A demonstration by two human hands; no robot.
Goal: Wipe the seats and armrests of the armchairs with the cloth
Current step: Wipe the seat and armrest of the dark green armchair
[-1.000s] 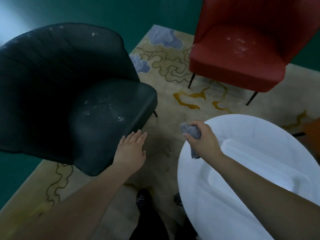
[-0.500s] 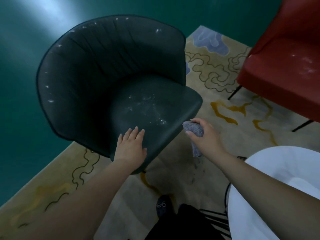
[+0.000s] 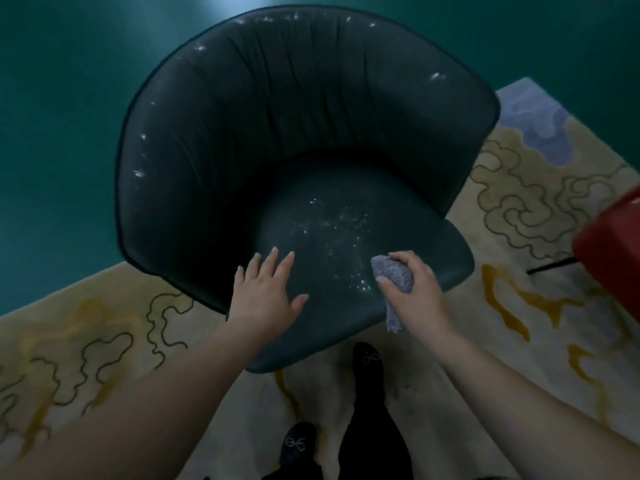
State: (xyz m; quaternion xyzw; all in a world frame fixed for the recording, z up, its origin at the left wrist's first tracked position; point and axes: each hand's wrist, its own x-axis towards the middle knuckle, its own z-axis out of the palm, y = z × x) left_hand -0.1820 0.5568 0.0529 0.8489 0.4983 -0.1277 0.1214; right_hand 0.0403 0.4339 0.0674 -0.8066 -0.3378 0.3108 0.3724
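Observation:
A dark green armchair (image 3: 311, 133) fills the middle of the view, its curved back and arms flecked with white specks. White crumbs are scattered over its seat (image 3: 332, 230). My left hand (image 3: 266, 292) lies flat and open on the front left of the seat. My right hand (image 3: 412, 289) is closed around a bunched grey cloth (image 3: 393, 275), held over the front right of the seat beside the crumbs; a tail of cloth hangs below my palm.
A red armchair (image 3: 613, 258) shows at the right edge, with one thin black leg (image 3: 550, 266). A beige rug (image 3: 540, 209) with yellow and dark swirls lies under both chairs. My dark shoes (image 3: 367, 368) stand just in front of the green chair.
The view has swung left and closer to the green armchair, and the white table has left the frame. Both hands have moved onto the front of the seat; the cloth stays in my right hand.

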